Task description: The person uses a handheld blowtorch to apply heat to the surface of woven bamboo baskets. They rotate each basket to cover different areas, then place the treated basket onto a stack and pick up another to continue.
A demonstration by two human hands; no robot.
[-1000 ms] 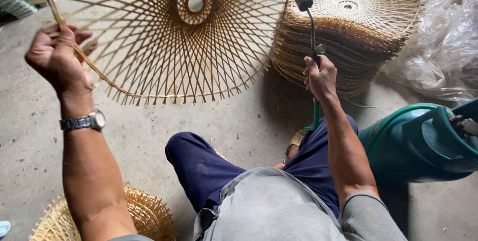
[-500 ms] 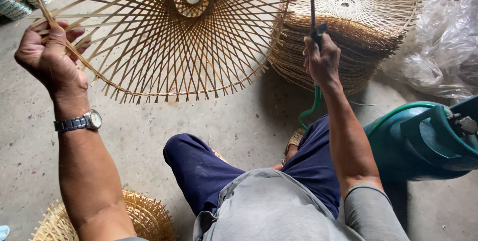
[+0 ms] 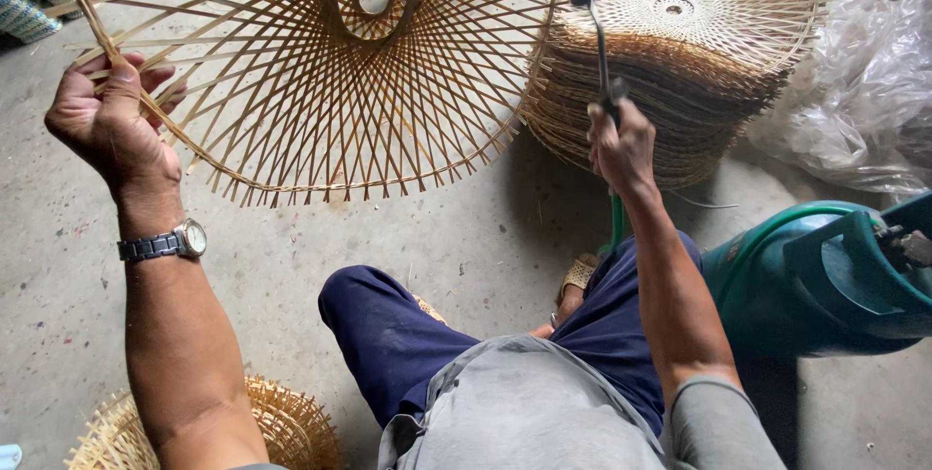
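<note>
Torch in your right hand had come back down from the frame edge, its head now beside the bamboo frame, rim-side toward the stacked frames. Your left hand kept gripping the frame's opposite rim, holding it tilted above the floor.

Crumpled clear plastic bag lies at far right, beside the gas cylinder.

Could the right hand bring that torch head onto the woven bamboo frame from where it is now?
Probably yes. The right hand grips the torch, whose head sits beside the bamboo frame that the left hand holds up by its rim. Nothing stands between them.
</note>
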